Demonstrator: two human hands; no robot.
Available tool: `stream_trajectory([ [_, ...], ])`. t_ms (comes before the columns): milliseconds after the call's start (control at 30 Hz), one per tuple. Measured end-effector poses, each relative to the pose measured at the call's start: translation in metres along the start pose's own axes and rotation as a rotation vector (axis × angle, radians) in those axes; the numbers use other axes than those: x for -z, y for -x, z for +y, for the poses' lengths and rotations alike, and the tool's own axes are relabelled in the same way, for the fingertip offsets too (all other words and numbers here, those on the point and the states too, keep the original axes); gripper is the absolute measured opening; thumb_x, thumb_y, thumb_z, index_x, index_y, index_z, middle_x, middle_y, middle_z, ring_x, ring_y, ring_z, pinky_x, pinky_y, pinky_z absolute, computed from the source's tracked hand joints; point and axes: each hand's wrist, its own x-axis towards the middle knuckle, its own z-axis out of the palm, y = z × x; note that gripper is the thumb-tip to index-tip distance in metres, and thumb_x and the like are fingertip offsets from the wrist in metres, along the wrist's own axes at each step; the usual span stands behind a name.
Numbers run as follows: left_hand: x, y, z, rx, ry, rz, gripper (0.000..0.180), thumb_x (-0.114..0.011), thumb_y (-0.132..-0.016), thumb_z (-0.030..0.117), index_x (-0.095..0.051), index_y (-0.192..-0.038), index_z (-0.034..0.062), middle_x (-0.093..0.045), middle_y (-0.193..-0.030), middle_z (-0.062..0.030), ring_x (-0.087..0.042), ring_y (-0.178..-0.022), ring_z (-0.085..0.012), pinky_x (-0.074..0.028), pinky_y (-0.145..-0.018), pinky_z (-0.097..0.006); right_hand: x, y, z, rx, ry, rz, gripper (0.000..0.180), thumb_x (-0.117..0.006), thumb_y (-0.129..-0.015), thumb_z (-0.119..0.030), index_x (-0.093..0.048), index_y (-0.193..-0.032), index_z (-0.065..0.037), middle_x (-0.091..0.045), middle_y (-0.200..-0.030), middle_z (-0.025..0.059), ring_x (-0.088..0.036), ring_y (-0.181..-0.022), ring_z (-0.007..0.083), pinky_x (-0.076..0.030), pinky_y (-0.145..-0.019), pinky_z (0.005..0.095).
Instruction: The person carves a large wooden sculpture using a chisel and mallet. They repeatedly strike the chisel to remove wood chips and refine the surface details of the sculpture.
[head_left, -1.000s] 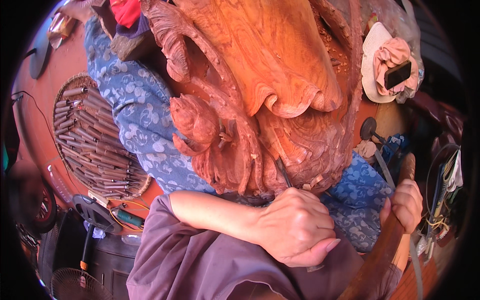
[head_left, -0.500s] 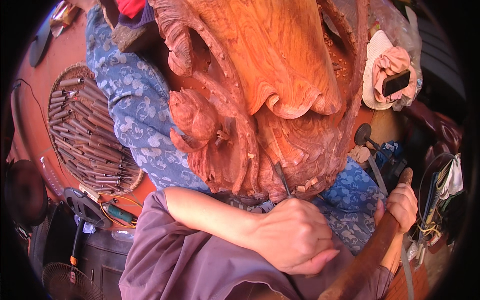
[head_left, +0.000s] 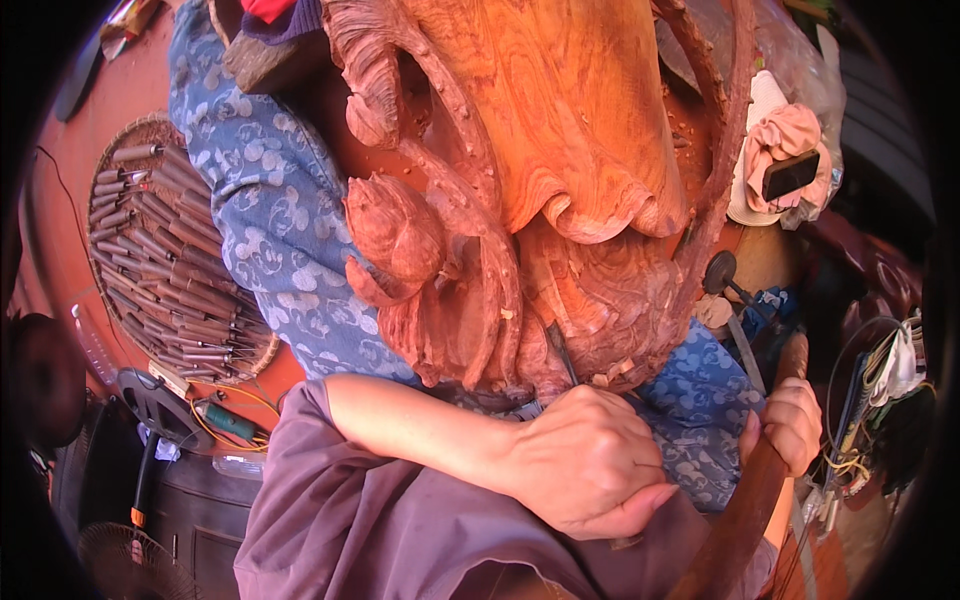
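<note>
A large carved wooden sculpture (head_left: 590, 110) lies before me, with a smooth orange surface, wavy folds, twisting stems and a carved bud (head_left: 395, 235) at its left. My left hand (head_left: 590, 460) is closed round a carving chisel, its handle mostly hidden in the fist. The chisel's dark metal blade (head_left: 562, 352) points away from me and meets the carving's near lower edge. At the right, my right hand (head_left: 792, 425) grips a long brown wooden mallet (head_left: 735, 515) that slants down toward the lower edge of the view, apart from the chisel.
On the red floor at left sits a round woven basket (head_left: 103, 285) full of wooden-handled tools. A green power tool (head_left: 228, 422) with a yellow cord lies below it. Patterned blue cloth (head_left: 270, 230) is under the carving. A phone (head_left: 790, 176) rests on pink cloth at right.
The view has shifted slightly, so the carving appears a little further right. My right hand and the mallet have moved slightly. My left hand keeps its hold at the carving's edge.
</note>
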Motion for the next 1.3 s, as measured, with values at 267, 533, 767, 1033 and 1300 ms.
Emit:
stream_trajectory([
  [267, 0.005, 0.002, -0.008, 0.004, -0.121, 0.005, 0.019, -0.057, -0.083, 0.016, -0.059, -0.067, 0.0068, -0.049, -0.062, -0.0036, -0.051, -0.054, -0.0234, -0.040, -0.049, -0.036, -0.004, 0.006, 0.000, 0.016, 0.050, 0.000, 0.033, -0.073, -0.067, 0.008, -0.046, -0.080, -0.007, -0.054, -0.067, 0.0078, -0.053, -0.056, 0.0246, -0.048, -0.054, 0.0380],
  [533, -0.002, 0.000, 0.001, -0.002, -0.028, 0.005, 0.017, -0.058, -0.083, 0.018, -0.060, -0.069, 0.0084, -0.049, -0.062, -0.0019, -0.051, -0.055, -0.0223, -0.040, -0.049, -0.036, 0.000, -0.003, -0.002, -0.051, 0.104, -0.028, 0.033, -0.076, -0.069, 0.003, -0.047, -0.080, -0.008, -0.052, -0.066, 0.0070, -0.053, -0.056, 0.0251, -0.048, -0.055, 0.0384],
  [767, 0.004, 0.001, -0.006, -0.011, -0.065, -0.001, 0.017, -0.057, -0.082, 0.017, -0.059, -0.067, 0.0082, -0.049, -0.062, -0.0031, -0.051, -0.054, -0.0227, -0.040, -0.048, -0.036, -0.003, -0.001, -0.003, -0.062, 0.211, -0.038, 0.032, -0.074, -0.068, 0.007, -0.047, -0.081, -0.006, -0.055, -0.068, 0.0091, -0.055, -0.058, 0.0268, -0.050, -0.058, 0.0410],
  [1033, 0.003, 0.001, -0.004, -0.002, -0.084, 0.039, 0.018, -0.057, -0.082, 0.016, -0.058, -0.066, 0.0084, -0.049, -0.062, -0.0032, -0.051, -0.054, -0.0230, -0.040, -0.048, -0.035, -0.006, 0.001, 0.003, -0.014, 0.079, -0.065, 0.032, -0.074, -0.068, 0.006, -0.047, -0.080, -0.007, -0.054, -0.067, 0.0080, -0.052, -0.056, 0.0251, -0.048, -0.055, 0.0391],
  [1300, 0.006, -0.003, -0.001, 0.002, -0.045, 0.039, 0.018, -0.056, -0.083, 0.017, -0.059, -0.068, 0.0082, -0.049, -0.063, -0.0026, -0.051, -0.055, -0.0227, -0.040, -0.049, -0.036, 0.001, -0.006, -0.005, -0.054, -0.038, -0.062, 0.033, -0.076, -0.069, 0.003, -0.047, -0.080, -0.006, -0.054, -0.067, 0.0080, -0.054, -0.057, 0.0264, -0.049, -0.057, 0.0393],
])
